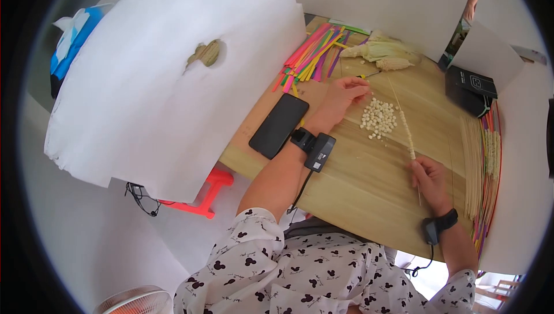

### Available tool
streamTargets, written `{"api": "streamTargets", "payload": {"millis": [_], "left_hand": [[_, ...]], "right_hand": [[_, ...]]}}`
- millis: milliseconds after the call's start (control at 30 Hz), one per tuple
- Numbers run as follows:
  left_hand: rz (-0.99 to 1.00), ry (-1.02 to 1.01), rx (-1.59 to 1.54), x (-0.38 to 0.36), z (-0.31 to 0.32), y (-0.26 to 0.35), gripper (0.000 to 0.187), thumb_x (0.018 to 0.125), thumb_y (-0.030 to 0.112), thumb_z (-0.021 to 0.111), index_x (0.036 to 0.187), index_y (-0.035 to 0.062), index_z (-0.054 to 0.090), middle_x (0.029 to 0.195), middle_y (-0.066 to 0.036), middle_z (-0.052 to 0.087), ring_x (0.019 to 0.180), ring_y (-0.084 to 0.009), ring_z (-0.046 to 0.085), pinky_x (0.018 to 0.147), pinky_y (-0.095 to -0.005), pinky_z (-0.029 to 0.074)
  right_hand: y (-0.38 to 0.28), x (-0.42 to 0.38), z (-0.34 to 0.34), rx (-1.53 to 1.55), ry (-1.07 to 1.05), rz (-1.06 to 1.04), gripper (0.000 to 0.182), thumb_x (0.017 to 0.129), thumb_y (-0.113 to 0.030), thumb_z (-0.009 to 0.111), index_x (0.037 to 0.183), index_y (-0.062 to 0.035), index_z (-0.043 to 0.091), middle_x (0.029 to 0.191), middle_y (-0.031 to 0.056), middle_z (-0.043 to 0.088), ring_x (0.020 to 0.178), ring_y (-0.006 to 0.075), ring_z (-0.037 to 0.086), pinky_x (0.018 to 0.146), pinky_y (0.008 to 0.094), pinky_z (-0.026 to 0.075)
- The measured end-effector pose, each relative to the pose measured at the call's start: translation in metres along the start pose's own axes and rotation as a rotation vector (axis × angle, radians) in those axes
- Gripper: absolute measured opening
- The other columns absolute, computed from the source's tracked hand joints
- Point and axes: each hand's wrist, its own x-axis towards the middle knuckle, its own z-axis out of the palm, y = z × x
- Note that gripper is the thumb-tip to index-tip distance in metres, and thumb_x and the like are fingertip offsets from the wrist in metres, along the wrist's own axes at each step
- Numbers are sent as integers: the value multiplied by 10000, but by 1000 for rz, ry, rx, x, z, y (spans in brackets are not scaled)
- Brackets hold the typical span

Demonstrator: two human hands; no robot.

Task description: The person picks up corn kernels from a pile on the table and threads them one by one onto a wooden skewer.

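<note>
Phone (279,125) lying at table (358,187) edge, coloured sticks (311,54) and corn cobs (382,53) beyond; kernels (379,119) piled between hands; left hand (341,96) reaching past the pile, fingers curled narrow, contents unclear; right hand (430,182) pinching a skewer (405,129) threaded with kernels, angling away.

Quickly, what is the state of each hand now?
Left hand: fingers curled by the corn kernels; grip cannot be told.
Right hand: closed on a thin skewer.
</note>
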Motion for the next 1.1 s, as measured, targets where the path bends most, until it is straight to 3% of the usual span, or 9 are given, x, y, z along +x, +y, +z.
{"api": "streamTargets", "payload": {"millis": [333, 633, 900, 1100], "left_hand": [[-141, 29, -385, 1, 1, -3, 170, 896, 70, 669, 1063, 34, 670, 921, -69, 681, 761, -108, 600, 720, -247, 511], [-131, -4, -324, -2, 7, 1, 203, 931, 87, 632, 1119, 15, 659, 972, -71, 675, 801, -111, 600, 759, -265, 518], [-109, -91, -349, -5, 15, 6, 211, 926, 68, 635, 1126, 6, 658, 982, -65, 664, 825, -118, 596, 775, -260, 515], [-62, -57, -171, -9, 23, 12, 251, 910, 44, 647, 1153, -16, 650, 1019, -77, 675, 878, -129, 615, 787, -253, 514]], "right_hand": [[-5, -14, -1, 42, -20, 35, 195, 991, -156, 555, 927, -2, 657, 595, -39, 527, 524, 19, 460, 486, 199, 362], [-4, -15, -11, 39, -140, 24, 206, 991, -180, 567, 904, -15, 653, 558, -61, 493, 499, -1, 406, 458, 194, 289], [-9, -17, -12, 77, -182, 38, 212, 990, -185, 568, 905, -10, 653, 559, -57, 492, 505, -2, 409, 459, 197, 288], [-10, -17, -13, 74, -182, 58, 212, 992, -183, 563, 914, -8, 654, 564, -55, 495, 507, -1, 412, 459, 199, 292]]}}
